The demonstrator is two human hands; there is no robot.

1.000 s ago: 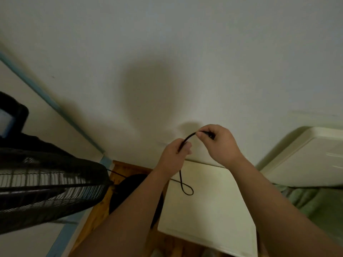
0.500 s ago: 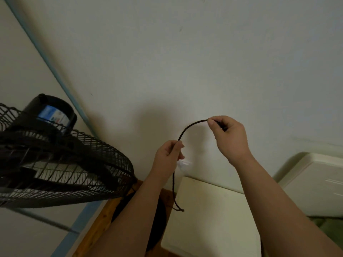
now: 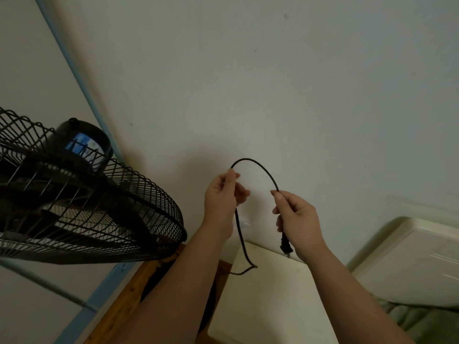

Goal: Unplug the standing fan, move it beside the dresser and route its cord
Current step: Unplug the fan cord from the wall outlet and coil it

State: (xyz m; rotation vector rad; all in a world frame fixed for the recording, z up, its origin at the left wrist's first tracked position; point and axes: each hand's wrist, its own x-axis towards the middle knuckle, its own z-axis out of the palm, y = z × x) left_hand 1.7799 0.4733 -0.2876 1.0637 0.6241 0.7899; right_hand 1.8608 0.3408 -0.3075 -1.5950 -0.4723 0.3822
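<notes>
The black standing fan [image 3: 82, 207] fills the left of the view, its wire cage and motor housing tilted toward the wall. Its black cord [image 3: 258, 167] arcs in front of the pale wall between both hands. My left hand [image 3: 224, 197] pinches the cord where it drops toward the floor and kinks over a cream cabinet top [image 3: 270, 304]. My right hand [image 3: 296, 219] grips the cord near its end, and the plug [image 3: 285, 245] hangs free below that fist, prongs pointing down.
A small white wall fitting [image 3: 244, 223] shows behind the cord, low on the wall. A second cream unit [image 3: 417, 264] stands at the right, with green fabric [image 3: 422, 321] below it. Wooden floor [image 3: 124, 309] and a blue-trimmed frame [image 3: 104, 294] lie at lower left.
Both hands have moved apart, lengthening the arc of cord between them. The plug now hangs visible below my right hand. The view has tilted up, showing more of the fan.
</notes>
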